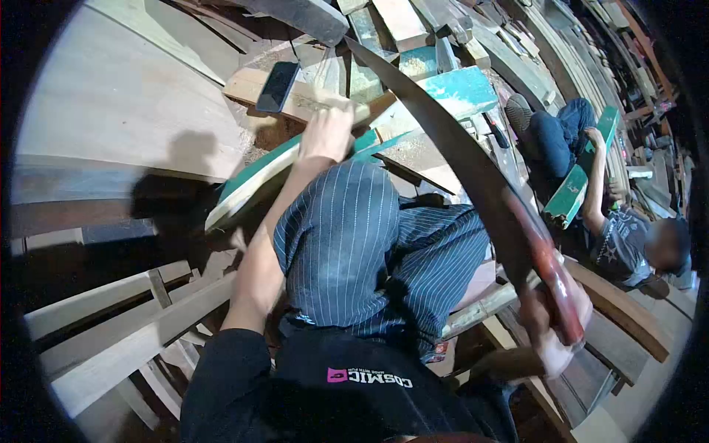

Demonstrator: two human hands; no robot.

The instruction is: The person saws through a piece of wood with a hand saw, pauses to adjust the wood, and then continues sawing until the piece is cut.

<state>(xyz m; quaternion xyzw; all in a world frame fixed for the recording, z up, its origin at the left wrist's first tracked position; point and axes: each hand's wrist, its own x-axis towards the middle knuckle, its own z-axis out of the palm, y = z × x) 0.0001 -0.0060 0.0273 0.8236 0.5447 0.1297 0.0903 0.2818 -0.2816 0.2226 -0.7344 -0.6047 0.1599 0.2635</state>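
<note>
My right hand (550,314) is wrapped round the red handle of a hand saw (458,148). The long dark blade slants up and left, its tip near the top centre. My left hand (327,131) is closed at the end of a pale wooden piece (347,111), just above my knee. Beneath that hand lies a long board with green edges (251,181), running down to the left. The blade passes in front of a teal-painted board (458,92); whether they touch is unclear.
A phone (278,86) lies on a wooden block at the upper left. Another person (628,240) at the right holds a green beam (583,173). Wood offcuts (402,26) are piled at the top. Pale slats (140,343) stand at the lower left.
</note>
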